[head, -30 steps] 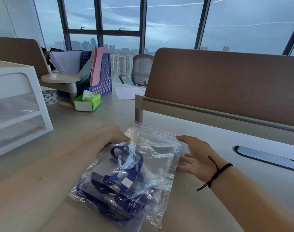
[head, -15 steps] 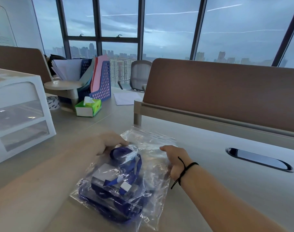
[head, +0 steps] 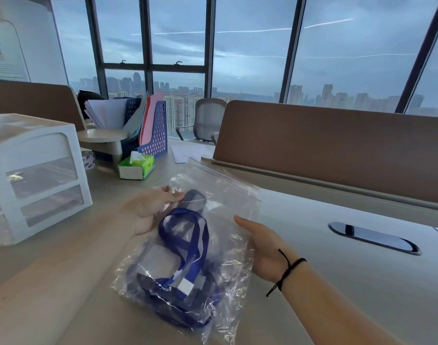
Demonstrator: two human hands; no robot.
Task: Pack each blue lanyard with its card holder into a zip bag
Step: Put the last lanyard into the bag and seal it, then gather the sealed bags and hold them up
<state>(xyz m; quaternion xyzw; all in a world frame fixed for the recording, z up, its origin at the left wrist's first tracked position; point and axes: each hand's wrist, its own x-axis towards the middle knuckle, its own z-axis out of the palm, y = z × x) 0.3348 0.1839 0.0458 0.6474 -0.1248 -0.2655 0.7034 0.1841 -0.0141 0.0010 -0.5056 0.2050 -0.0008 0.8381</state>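
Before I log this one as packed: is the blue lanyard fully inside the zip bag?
Yes. The blue lanyard lies wholly inside the zip bag. Whether the zip strip is sealed, cannot tell.

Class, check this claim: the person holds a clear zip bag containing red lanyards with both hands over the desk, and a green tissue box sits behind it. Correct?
Not quite. The head view shows the lanyards inside the zip bag are blue, not red. The rest stands: the left hand and right hand hold the bag over the desk, with the green tissue box behind.

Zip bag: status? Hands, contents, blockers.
Left hand pinches zip bag edge; right hand open against its side. Blue lanyard and card holder inside; seal state unclear. No blockers.
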